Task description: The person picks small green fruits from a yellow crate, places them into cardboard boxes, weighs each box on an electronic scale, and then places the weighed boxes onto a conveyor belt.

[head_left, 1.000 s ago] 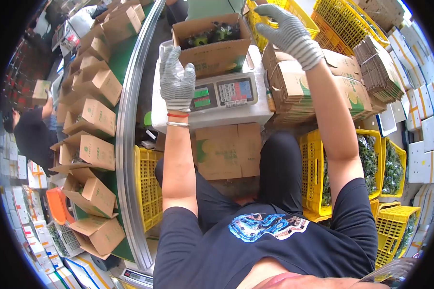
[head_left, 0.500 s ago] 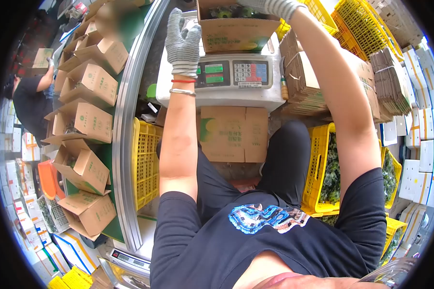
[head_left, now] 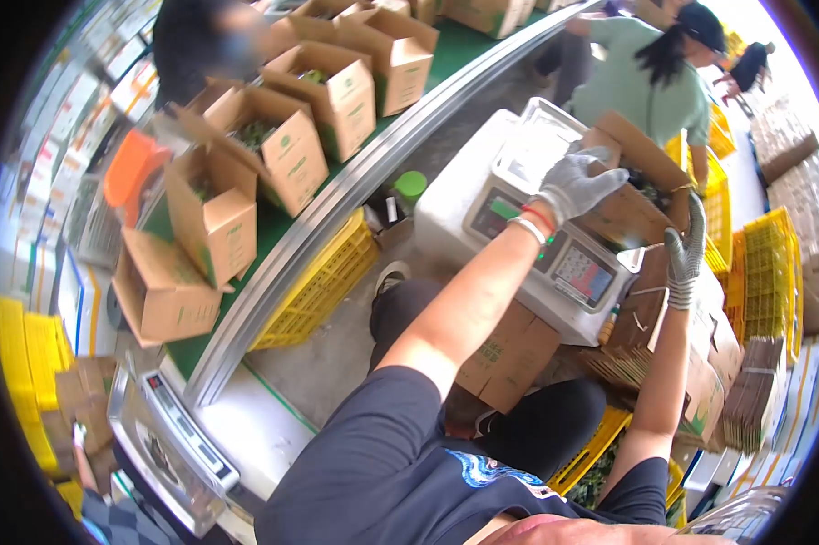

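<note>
An open cardboard box (head_left: 605, 216) with dark green contents sits tilted in view over the weighing scale (head_left: 568, 263). My left hand (head_left: 577, 186), in a grey-white knit glove, is at the box's left side with thumb and fingers apart; whether it touches the cardboard is hard to tell. At the right end of the box, my gloved right hand (head_left: 686, 243) has its fingers and thumb around the edge. The scale rests on a white foam block (head_left: 446, 213), its display and keypad facing me.
Left of a metal rail (head_left: 310, 218), open cartons (head_left: 287, 154) line a green conveyor. Folded cardboard stacks (head_left: 646, 318) and yellow crates (head_left: 768, 272) stand right. A person in a light green shirt (head_left: 650, 73) is beyond the scale; another person (head_left: 201, 45) is across the conveyor.
My view has turned, so the scale and box appear farther right and angled. My left hand has come over to the box's side, and my right hand shows at its right end.
</note>
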Motion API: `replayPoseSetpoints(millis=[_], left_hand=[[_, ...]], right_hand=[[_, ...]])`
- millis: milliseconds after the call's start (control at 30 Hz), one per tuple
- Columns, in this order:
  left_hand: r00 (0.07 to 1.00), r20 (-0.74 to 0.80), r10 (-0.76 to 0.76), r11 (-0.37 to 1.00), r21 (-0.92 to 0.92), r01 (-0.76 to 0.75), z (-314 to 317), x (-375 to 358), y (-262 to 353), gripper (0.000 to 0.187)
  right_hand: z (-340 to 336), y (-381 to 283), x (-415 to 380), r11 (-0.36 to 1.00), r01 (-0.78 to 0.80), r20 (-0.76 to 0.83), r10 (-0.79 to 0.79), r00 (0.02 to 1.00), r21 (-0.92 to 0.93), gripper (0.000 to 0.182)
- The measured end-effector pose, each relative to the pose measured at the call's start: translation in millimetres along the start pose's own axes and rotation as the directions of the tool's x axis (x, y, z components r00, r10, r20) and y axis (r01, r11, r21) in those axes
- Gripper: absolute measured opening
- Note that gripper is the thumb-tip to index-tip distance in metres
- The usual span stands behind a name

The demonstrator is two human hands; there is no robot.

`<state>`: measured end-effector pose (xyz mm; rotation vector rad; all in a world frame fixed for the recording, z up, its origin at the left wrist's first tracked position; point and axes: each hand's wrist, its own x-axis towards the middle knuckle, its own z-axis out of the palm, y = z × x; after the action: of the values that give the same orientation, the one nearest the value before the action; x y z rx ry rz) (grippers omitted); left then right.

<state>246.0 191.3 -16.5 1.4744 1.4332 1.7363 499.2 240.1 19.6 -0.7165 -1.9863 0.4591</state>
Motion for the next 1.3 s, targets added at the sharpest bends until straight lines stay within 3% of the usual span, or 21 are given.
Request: replayPoseSetpoints(millis=[67, 100, 200, 233, 300, 367, 400, 433, 467, 500, 600, 667, 733, 867, 933, 967, 1000, 1067, 1200, 1267, 1300], left_hand=[[0.974, 0.128, -0.185, 0.975, -0.100, 0.198, -13.8, 5.3, 21.9, 0.045], [0.944, 0.199, -0.263, 0.943, -0.153, 0.295, -17.1, 7.1, 30.9, 0.045], [0.942, 0.138, -0.307, 0.923, -0.199, 0.330, -13.0, 6.0, 27.8, 0.044], [0.941, 0.123, -0.314, 0.931, -0.156, 0.331, -20.2, 4.4, 37.0, 0.037], [0.952, 0.022, -0.305, 0.892, -0.344, 0.294, -13.1, 10.2, 11.3, 0.039], [0.959, -0.036, -0.280, 0.836, -0.499, 0.226, -12.1, 11.1, 4.7, 0.035], [0.967, -0.055, -0.248, 0.811, -0.558, 0.176, -25.0, 8.8, 5.8, 0.031], [0.958, -0.063, -0.281, 0.733, -0.658, 0.172, -26.1, 9.1, 4.2, 0.027], [0.946, -0.067, -0.317, 0.642, -0.749, 0.162, -31.7, 7.8, 11.6, 0.023], [0.925, 0.002, -0.379, 0.655, -0.706, 0.270, -41.6, 1.0, 17.6, 0.034], [0.960, -0.206, -0.188, 0.664, -0.747, -0.030, -55.3, -10.2, 46.9, 0.059], [0.955, -0.237, -0.177, 0.677, -0.734, -0.057, -78.1, -19.1, 69.3, 0.073], [0.920, -0.310, -0.238, 0.773, -0.634, -0.013, -97.4, -36.8, 73.6, 0.058], [0.761, -0.242, -0.602, 0.593, -0.774, 0.224, -117.6, -77.1, 62.9, 0.039], [0.800, -0.234, -0.552, 0.641, -0.733, 0.228, -125.0, -81.7, 62.1, 0.034], [0.828, -0.238, -0.507, 0.681, -0.699, 0.216, -133.8, -81.3, 67.4, 0.034], [0.834, -0.167, -0.526, 0.651, -0.710, 0.268, -143.6, -81.0, 66.7, 0.039], [0.820, -0.152, -0.552, 0.551, -0.805, 0.222, -158.2, -85.6, 71.7, 0.045], [0.796, -0.101, -0.596, 0.520, -0.804, 0.288, -180.8, -88.0, 71.9, 0.050], [0.791, -0.001, -0.611, 0.500, -0.776, 0.385, -183.9, -88.4, 72.8, 0.051], [0.779, 0.022, -0.627, 0.483, -0.773, 0.411, -182.3, -87.5, 70.8, 0.051]], right_hand=[[8.1, -6.1, 2.8, 0.930, -0.254, 0.253, 0.186, 0.949, 0.267, 0.065], [7.7, 4.1, 6.7, 0.971, -0.146, 0.401, 0.212, 0.891, -0.187, 0.070], [8.0, 12.8, 11.5, 0.992, -0.099, 0.422, 0.122, 0.898, -0.076, 0.071], [21.6, -18.0, 9.2, 0.996, -0.087, 0.242, 0.084, 0.966, 0.002, 0.073], [25.1, -1.7, 2.4, 0.937, -0.277, 0.284, 0.211, 0.935, 0.213, 0.070], [27.1, 8.1, -7.3, 0.850, -0.498, 0.476, 0.371, 0.798, 0.172, 0.062], [30.2, 2.2, -7.6, 0.895, -0.444, 0.500, 0.361, 0.787, 0.052, 0.051], [37.0, 3.9, -3.2, 0.932, -0.360, 0.444, 0.311, 0.840, 0.028, 0.054], [41.2, 3.1, -5.4, 0.921, -0.377, 0.397, 0.311, 0.863, 0.098, 0.056], [45.3, 2.3, -7.9, 0.908, -0.385, 0.349, 0.310, 0.884, 0.168, 0.059], [71.5, -15.9, -4.3, 0.635, -0.497, 0.273, 0.422, 0.865, 0.592, 0.063], [101.4, -29.4, 9.2, 0.500, -0.450, 0.217, 0.456, 0.863, 0.740, 0.063], [133.3, -44.7, 39.4, 0.313, -0.474, 0.298, 0.473, 0.829, 0.823, 0.056], [232.7, -41.3, 119.2, 0.430, -0.485, 0.182, 0.577, 0.797, 0.762, 0.054], [289.6, -39.1, 151.3, 0.541, -0.452, 0.028, 0.618, 0.785, 0.710, 0.064], [324.6, -8.1, 165.5, 0.619, -0.447, -0.037, 0.610, 0.791, 0.646, 0.078], [361.8, 24.5, 176.3, 0.713, -0.482, -0.126, 0.615, 0.778, 0.509, 0.077], [404.4, 22.3, 183.6, 0.726, -0.597, -0.156, 0.670, 0.726, 0.342, 0.085], [442.7, 7.4, 197.5, 0.803, -0.451, 0.193, 0.408, 0.892, 0.390, 0.099], [473.3, 26.3, 206.6, 0.921, -0.376, 0.412, 0.383, 0.827, -0.102, 0.096], [480.8, 24.8, 209.7, 0.860, -0.370, 0.432, 0.500, 0.751, -0.351, 0.111]])
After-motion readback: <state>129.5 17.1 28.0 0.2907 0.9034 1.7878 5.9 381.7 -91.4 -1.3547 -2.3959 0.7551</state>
